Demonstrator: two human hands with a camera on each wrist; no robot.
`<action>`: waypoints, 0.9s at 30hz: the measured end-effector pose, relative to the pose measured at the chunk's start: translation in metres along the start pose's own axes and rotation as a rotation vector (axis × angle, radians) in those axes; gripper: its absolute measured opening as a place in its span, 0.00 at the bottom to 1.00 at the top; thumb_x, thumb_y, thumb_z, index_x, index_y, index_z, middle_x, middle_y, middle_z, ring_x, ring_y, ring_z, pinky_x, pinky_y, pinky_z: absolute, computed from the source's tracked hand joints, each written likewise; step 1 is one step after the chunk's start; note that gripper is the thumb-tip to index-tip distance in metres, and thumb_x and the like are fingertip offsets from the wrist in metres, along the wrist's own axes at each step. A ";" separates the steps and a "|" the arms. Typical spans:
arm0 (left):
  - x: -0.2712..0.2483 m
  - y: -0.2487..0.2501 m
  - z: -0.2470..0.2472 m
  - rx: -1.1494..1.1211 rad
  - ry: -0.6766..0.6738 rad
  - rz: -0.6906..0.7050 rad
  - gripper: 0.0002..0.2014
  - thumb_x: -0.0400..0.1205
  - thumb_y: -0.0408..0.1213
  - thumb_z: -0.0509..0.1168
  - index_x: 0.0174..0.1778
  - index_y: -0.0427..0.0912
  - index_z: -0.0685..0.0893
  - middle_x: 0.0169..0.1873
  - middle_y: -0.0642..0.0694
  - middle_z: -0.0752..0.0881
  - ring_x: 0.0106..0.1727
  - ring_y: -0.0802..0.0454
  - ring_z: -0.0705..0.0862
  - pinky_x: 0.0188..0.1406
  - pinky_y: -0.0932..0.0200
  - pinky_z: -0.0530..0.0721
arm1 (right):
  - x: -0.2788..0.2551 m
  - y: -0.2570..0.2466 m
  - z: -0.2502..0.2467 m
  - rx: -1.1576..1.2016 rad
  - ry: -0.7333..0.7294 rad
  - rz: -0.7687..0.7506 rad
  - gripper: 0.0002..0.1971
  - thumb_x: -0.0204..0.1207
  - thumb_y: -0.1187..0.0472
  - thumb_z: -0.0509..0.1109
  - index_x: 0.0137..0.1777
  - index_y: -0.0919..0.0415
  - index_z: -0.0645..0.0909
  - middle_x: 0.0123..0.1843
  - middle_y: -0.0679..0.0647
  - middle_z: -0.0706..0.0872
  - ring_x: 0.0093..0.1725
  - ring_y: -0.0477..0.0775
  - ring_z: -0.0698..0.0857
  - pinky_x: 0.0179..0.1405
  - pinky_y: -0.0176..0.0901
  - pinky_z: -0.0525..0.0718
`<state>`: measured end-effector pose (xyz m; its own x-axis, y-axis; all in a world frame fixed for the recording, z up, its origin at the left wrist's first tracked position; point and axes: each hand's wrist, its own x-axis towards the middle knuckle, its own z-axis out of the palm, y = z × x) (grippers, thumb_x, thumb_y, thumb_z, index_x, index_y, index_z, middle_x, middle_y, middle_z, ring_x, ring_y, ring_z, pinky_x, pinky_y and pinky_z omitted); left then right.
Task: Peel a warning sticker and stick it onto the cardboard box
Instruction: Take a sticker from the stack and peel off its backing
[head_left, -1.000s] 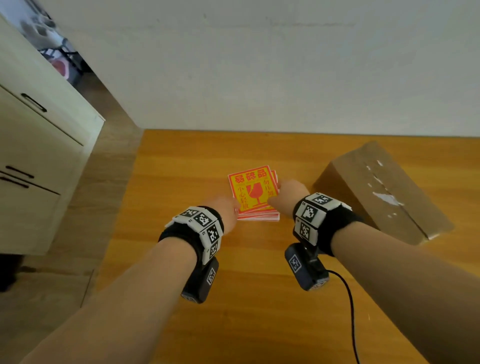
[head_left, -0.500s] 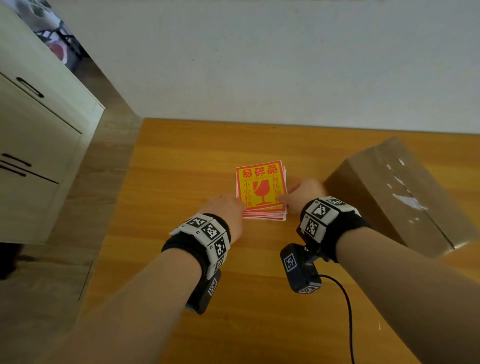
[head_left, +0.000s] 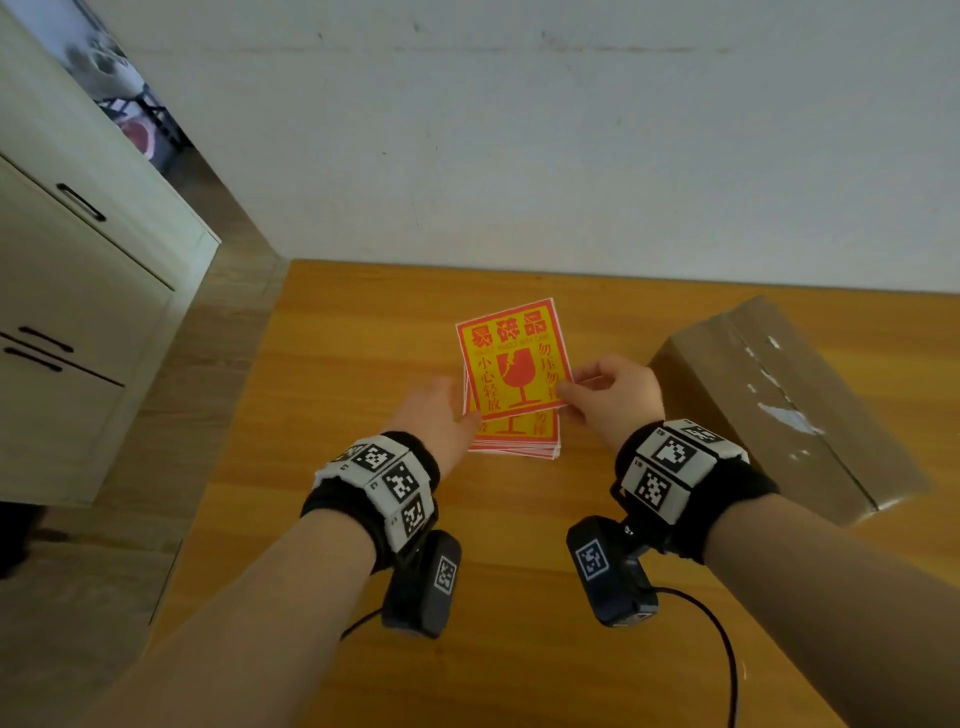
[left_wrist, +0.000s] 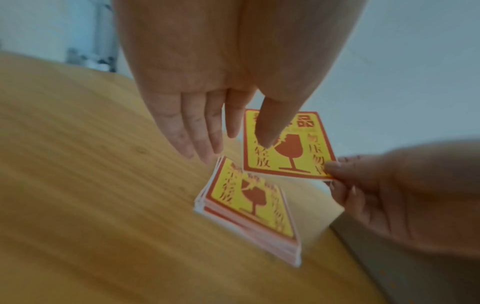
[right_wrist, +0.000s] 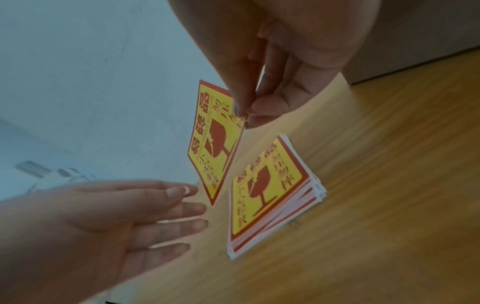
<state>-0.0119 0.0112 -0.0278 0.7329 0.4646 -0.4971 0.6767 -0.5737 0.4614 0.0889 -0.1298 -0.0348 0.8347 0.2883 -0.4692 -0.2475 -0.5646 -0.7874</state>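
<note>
My right hand (head_left: 597, 395) pinches the lower right corner of one red-and-yellow warning sticker sheet (head_left: 511, 358) (left_wrist: 285, 148) (right_wrist: 215, 144) between thumb and fingers and holds it above the stack. The stack of stickers (head_left: 519, 439) (left_wrist: 252, 209) (right_wrist: 272, 193) lies on the wooden table (head_left: 363, 338). Beside the stack's left edge, my left hand (head_left: 441, 415) (left_wrist: 207, 133) (right_wrist: 166, 209) hovers with straight fingers, holding nothing. A brown cardboard box (head_left: 779, 400) stands to the right of my right hand, with torn white patches on its top.
A white wall (head_left: 519, 130) closes off the table's far edge. A pale cabinet with drawers (head_left: 78, 312) stands to the left of the table, across a strip of floor. Black cables (head_left: 727, 649) trail from the wrist cameras over the near table.
My right hand has lifted the top sticker sheet off the stack. My left hand has left the stack's corner and opened flat beside it.
</note>
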 end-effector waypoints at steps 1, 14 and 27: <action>0.000 0.001 -0.003 -0.091 0.018 -0.031 0.25 0.82 0.46 0.62 0.75 0.42 0.70 0.69 0.43 0.79 0.66 0.45 0.81 0.65 0.52 0.80 | -0.003 -0.003 -0.004 0.043 -0.012 -0.024 0.04 0.75 0.65 0.72 0.41 0.61 0.78 0.37 0.53 0.85 0.29 0.45 0.83 0.28 0.32 0.86; -0.024 0.039 -0.036 -0.571 0.143 0.146 0.07 0.81 0.35 0.65 0.37 0.48 0.82 0.33 0.53 0.86 0.34 0.62 0.85 0.38 0.68 0.83 | -0.026 -0.037 -0.050 0.020 0.127 -0.224 0.14 0.72 0.59 0.75 0.55 0.59 0.78 0.49 0.54 0.85 0.42 0.49 0.84 0.45 0.43 0.87; -0.054 0.109 -0.040 -0.562 0.102 0.399 0.07 0.82 0.38 0.64 0.38 0.49 0.82 0.32 0.57 0.86 0.24 0.76 0.84 0.30 0.75 0.82 | -0.072 -0.067 -0.090 -0.178 0.041 -0.631 0.10 0.76 0.61 0.70 0.56 0.59 0.89 0.47 0.47 0.88 0.47 0.41 0.83 0.43 0.20 0.75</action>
<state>0.0249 -0.0494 0.0788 0.9177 0.3673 -0.1514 0.2677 -0.2902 0.9188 0.0900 -0.1824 0.0876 0.8119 0.5784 0.0792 0.3779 -0.4174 -0.8264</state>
